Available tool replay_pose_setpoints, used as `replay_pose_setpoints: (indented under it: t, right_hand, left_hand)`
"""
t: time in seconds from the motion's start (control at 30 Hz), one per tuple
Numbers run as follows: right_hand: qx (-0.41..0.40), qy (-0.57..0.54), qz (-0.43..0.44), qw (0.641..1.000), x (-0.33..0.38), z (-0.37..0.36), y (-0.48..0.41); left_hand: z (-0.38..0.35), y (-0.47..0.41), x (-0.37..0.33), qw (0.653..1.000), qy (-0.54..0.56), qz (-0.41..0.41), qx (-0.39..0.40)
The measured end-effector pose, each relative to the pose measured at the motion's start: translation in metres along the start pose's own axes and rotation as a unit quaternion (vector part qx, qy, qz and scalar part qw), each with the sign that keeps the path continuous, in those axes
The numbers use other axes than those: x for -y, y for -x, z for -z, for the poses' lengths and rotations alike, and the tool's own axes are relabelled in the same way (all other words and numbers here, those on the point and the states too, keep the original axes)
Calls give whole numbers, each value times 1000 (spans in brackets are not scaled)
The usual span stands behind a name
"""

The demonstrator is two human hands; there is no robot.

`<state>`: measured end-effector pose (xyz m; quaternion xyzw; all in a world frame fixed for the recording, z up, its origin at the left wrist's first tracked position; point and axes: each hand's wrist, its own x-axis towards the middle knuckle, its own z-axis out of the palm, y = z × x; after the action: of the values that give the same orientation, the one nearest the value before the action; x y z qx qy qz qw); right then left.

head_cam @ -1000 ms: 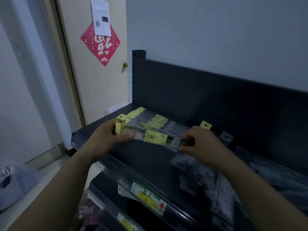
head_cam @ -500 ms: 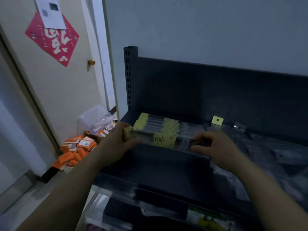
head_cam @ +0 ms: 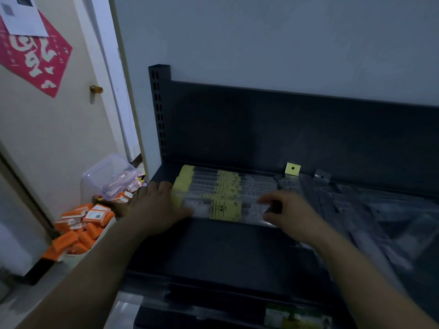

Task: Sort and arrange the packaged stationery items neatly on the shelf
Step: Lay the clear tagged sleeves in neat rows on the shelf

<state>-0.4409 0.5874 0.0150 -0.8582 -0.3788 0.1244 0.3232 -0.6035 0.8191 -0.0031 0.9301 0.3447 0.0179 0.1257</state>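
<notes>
A long clear stationery pack (head_cam: 224,210) with a yellow label lies across the dark shelf (head_cam: 213,248). It sits just in front of a tidy row of matching packs (head_cam: 228,181) at the shelf's back left. My left hand (head_cam: 154,205) covers and grips its yellow left end. At the right end, the curled fingers of my right hand (head_cam: 289,214) pinch the pack. The pack's lower side meets the shelf surface.
A loose heap of clear packs (head_cam: 380,217) fills the shelf's right side, with a yellow hang tag (head_cam: 293,168) sticking up behind. Left of the shelf stand a bin of orange boxes (head_cam: 80,229) and a clear tub (head_cam: 107,176). A lower shelf edge (head_cam: 297,317) shows below.
Both hands have carried the pack back and down, from above the shelf front to the row of matching packs. The camera has swung right and closer to the shelf.
</notes>
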Motion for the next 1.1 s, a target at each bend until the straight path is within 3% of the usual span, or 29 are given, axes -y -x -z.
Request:
replay_pose_setpoints:
  t: [0.17, 0.27, 0.4, 0.7, 0.83, 0.93, 1.03, 1.1]
  right_hand:
    - [-1, 88, 45, 995, 1, -8, 1]
    - [28, 143, 45, 988, 1, -19, 13]
    - [109, 229, 14, 967, 4, -37, 38]
    - [146, 236, -2, 961, 13, -36, 73]
    - [171, 211, 3, 962, 14, -30, 85]
    - [131, 176, -20, 975, 16, -23, 87]
    - [68, 239, -59, 967, 14, -18, 74]
    - [68, 270, -92, 956, 13, -21, 66]
  left_hand:
    - [0, -3, -5, 994, -15, -110, -14]
    - [-6, 6, -11, 982, -67, -171, 41]
    - [-15, 19, -7, 975, -97, -187, 70]
    - [-10, 50, 8, 960, -104, -233, 119]
    - [-1, 65, 10, 960, -79, -232, 137]
    - [6, 65, 16, 969, -30, -214, 121]
    - [10, 49, 20, 989, -5, -145, 31]
    - [8, 39, 21, 993, -26, -107, 38]
